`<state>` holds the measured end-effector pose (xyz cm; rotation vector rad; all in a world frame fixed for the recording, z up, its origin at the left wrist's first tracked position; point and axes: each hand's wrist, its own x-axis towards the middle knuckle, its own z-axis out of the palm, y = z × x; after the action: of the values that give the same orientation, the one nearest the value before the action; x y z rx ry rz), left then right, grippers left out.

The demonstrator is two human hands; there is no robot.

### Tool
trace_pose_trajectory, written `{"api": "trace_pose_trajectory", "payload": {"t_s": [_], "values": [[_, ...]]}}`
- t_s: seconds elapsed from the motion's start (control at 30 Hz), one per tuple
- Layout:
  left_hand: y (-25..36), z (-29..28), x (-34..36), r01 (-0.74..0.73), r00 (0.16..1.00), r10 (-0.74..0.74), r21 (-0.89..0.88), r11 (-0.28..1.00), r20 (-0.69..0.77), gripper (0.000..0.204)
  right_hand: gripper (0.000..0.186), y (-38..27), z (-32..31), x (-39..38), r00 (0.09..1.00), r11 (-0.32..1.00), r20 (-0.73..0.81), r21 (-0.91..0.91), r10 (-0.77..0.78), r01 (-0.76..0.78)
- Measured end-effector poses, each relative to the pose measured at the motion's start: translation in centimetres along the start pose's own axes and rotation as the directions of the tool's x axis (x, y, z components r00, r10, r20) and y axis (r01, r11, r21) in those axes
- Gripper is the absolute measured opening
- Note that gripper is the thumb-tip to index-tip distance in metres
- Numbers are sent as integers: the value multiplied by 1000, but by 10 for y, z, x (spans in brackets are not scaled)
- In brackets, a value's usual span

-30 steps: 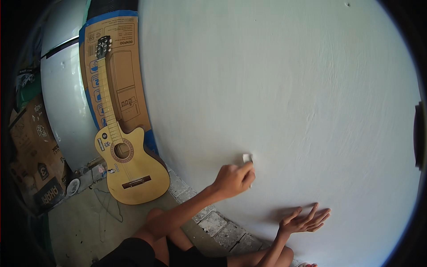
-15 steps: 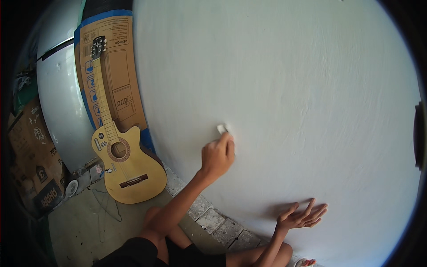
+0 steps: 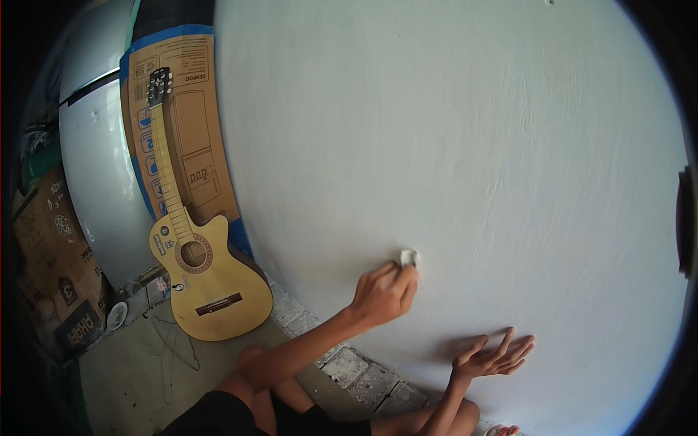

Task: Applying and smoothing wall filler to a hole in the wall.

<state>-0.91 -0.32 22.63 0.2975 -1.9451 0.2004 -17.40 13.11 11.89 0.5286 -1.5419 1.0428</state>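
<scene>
My left hand [image 3: 384,292] is closed on a small whitish folded piece [image 3: 409,257], held against the pale wall [image 3: 465,145]. Only its upper end sticks out past my fingers, so I cannot tell whether it is sandpaper or cloth. Lower and to the right, my right hand [image 3: 494,354] is open, its fingers spread and nothing in it. It rests at the wall's lower part, casting a shadow there.
A guitar [image 3: 218,294] leans on a flat cardboard box [image 3: 190,131] at the left. Beyond stand a silvery panel [image 3: 102,174] and another box [image 3: 58,254]. Broken grey tiles [image 3: 345,368] line the wall's foot. A thin wire [image 3: 174,349] lies on the floor.
My left hand has moved down and to the right across the wall with the whitish piece. My right hand has stayed in nearly the same place.
</scene>
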Motion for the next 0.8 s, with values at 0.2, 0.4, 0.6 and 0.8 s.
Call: {"api": "trace_pose_trajectory", "payload": {"t_s": [0.2,0.4,0.6,0.8], "values": [[-39,-12,17,234,962,-211,129,964,-171,8,49,-3,-1,3,1000,999,21,-33,9,-8],[0,1,4,42,999,-42,5,999,5,2,49,3,0,-1,1000,1000,-1,-13,18,-18],[-27,-3,16,200,974,-188,90,976,-129,6,48,-1,-1,1,1000,1000,8,-21,17,-17],[-18,-3,21,110,986,-103,49,993,-130,12,49,6,1,0,1000,1000,-2,-3,-5,5]]}}
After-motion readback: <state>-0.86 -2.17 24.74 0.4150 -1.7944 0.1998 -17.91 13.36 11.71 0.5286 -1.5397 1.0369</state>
